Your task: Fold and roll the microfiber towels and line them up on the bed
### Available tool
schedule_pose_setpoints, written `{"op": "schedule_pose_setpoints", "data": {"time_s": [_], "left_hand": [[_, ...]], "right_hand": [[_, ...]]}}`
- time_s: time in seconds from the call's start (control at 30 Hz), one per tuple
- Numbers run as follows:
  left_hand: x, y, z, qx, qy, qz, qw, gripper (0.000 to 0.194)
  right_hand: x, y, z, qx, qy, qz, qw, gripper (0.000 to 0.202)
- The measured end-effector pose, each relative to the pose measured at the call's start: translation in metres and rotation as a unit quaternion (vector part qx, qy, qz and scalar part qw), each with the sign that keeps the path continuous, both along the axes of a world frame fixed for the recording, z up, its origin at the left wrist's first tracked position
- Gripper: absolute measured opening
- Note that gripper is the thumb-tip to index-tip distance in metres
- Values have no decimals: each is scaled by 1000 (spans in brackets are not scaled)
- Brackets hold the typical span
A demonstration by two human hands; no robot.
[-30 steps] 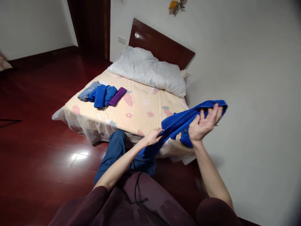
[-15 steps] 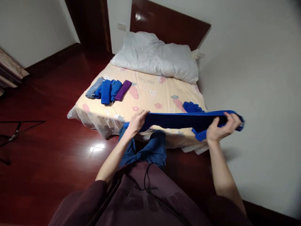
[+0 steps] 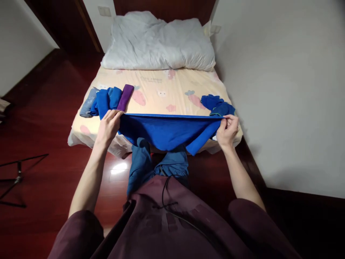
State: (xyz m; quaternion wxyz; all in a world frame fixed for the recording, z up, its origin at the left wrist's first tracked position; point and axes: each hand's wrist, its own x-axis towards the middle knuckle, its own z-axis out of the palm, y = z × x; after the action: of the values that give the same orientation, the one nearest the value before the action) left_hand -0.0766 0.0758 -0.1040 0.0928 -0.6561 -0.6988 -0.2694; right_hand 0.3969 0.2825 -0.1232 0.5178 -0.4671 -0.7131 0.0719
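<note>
A blue towel (image 3: 161,129) is stretched between my two hands above the near edge of the bed, its top edge taut and its lower part sagging. My left hand (image 3: 110,124) pinches one end of that edge. The other end is gripped by my right hand (image 3: 228,129), with a loose flap hanging just inside it. Beyond my left hand lie folded cloths: a grey-blue one (image 3: 90,102), several blue ones (image 3: 102,102) and a purple one (image 3: 125,97). Behind my right hand is a crumpled blue pile (image 3: 215,104).
The bed (image 3: 153,90) has a carrot-patterned sheet and a bulky pale quilt (image 3: 159,45) at its head. A white wall (image 3: 283,108) stands close on the right. Black stand legs (image 3: 17,178) rest on the dark red floor at left.
My right hand has come inward and my left hand outward, and the towel now hangs spread between them instead of slanting to the right. The view has shifted closer over the bed.
</note>
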Motion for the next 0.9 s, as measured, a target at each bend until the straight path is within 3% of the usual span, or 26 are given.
{"op": "schedule_pose_setpoints", "data": {"time_s": [0.13,0.23,0.37,0.47,0.6,0.7,0.8,0.9], "left_hand": [[-14,-20,-25,-20,-13,38,999,29],[-18,-48,-36,-34,4,74,997,26],[-10,-106,-57,-48,52,143,987,19],[6,-160,-87,-71,51,176,981,16],[33,-230,-132,-144,37,176,973,19],[47,-268,-153,-195,3,160,968,21],[50,-286,-159,-216,-37,161,962,23],[43,-290,-152,-224,-31,165,960,22]], "right_hand": [[14,-7,-13,-30,-47,51,997,27],[37,-24,-27,-38,-112,108,987,25],[71,-78,-58,-99,-214,243,941,21],[87,-133,-93,-201,-243,325,891,27],[99,-190,-138,-368,-218,319,846,21],[110,-204,-161,-408,-213,306,833,24],[125,-196,-169,-392,-223,270,851,26],[139,-179,-166,-369,-235,230,870,26]]}}
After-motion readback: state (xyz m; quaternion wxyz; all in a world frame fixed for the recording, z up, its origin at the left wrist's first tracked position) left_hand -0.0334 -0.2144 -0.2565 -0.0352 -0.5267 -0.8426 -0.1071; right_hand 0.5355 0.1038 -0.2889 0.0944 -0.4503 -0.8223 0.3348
